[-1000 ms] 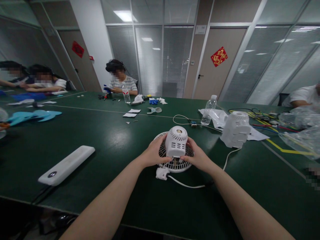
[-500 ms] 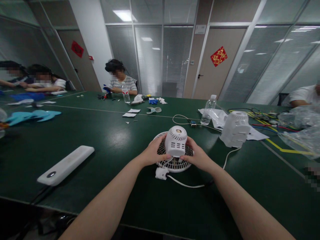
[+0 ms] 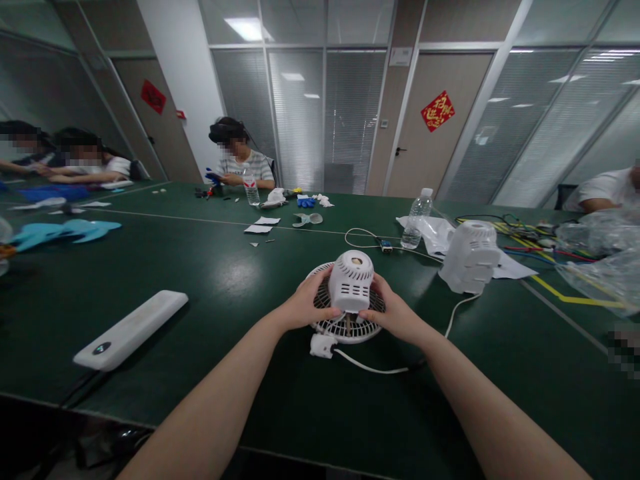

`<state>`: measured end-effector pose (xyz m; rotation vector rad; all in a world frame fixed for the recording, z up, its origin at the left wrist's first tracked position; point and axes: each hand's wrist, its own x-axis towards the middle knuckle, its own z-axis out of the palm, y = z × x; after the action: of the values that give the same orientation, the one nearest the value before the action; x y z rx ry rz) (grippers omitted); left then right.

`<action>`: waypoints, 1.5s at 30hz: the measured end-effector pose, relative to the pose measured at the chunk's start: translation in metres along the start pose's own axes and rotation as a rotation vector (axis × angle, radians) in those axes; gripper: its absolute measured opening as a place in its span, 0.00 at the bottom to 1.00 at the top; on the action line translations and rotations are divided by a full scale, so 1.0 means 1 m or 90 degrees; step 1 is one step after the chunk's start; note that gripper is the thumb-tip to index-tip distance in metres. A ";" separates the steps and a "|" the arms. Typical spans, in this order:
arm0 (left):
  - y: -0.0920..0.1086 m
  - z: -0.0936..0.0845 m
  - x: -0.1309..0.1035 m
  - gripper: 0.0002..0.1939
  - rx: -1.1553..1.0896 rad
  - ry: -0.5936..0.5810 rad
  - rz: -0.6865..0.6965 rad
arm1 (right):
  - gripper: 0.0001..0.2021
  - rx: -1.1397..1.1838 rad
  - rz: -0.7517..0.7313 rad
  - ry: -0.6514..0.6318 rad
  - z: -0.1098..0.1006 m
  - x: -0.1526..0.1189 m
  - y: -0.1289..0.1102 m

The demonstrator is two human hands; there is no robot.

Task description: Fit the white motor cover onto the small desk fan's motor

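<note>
A white vented motor housing (image 3: 352, 283) stands upright over a round white fan grille (image 3: 350, 331) on the green table (image 3: 210, 267). My left hand (image 3: 306, 303) grips the housing's left side, thumb at its lower edge. On the opposite side my right hand (image 3: 393, 308) holds it the same way. Just in front of the grille lies a small white block (image 3: 323, 345), with a white cable (image 3: 370, 368) running right from it. Fingers behind the housing are partly hidden.
A white power bank (image 3: 133, 330) lies at the left. Right of the grille are a second white housing (image 3: 471, 259), a bottle (image 3: 417, 220) and plastic bags (image 3: 605, 257). Blue fan blades (image 3: 65, 232) lie far left. A person (image 3: 243, 160) sits across the table.
</note>
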<state>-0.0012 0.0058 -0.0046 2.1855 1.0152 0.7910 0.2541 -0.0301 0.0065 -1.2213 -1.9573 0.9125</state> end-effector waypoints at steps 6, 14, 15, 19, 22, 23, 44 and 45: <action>0.000 -0.001 0.000 0.48 -0.011 -0.009 0.000 | 0.42 -0.022 0.021 0.000 -0.002 0.000 -0.004; -0.001 0.002 0.001 0.51 0.037 0.016 0.028 | 0.45 -0.022 -0.013 -0.004 0.003 -0.001 0.001; -0.001 0.002 0.000 0.52 0.045 0.018 0.030 | 0.46 -0.027 -0.016 -0.002 0.004 -0.001 0.002; -0.001 0.003 -0.003 0.57 0.084 0.024 0.036 | 0.51 -0.049 -0.044 0.011 0.008 0.000 0.004; -0.004 0.003 -0.003 0.52 0.075 0.068 0.037 | 0.56 -0.069 -0.051 0.034 0.013 0.001 0.004; -0.005 0.003 -0.002 0.48 0.057 0.105 0.038 | 0.57 -0.082 -0.049 0.045 0.014 0.002 0.004; -0.084 0.001 0.016 0.23 -0.115 0.507 -0.251 | 0.54 -0.118 0.005 0.060 0.016 0.000 -0.001; -0.086 0.001 0.016 0.24 -0.120 0.506 -0.253 | 0.53 -0.114 0.007 0.061 0.016 -0.001 -0.002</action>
<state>-0.0306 0.0641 -0.0630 1.4267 1.5995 1.5239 0.2408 -0.0347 -0.0006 -1.3515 -1.9901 0.6820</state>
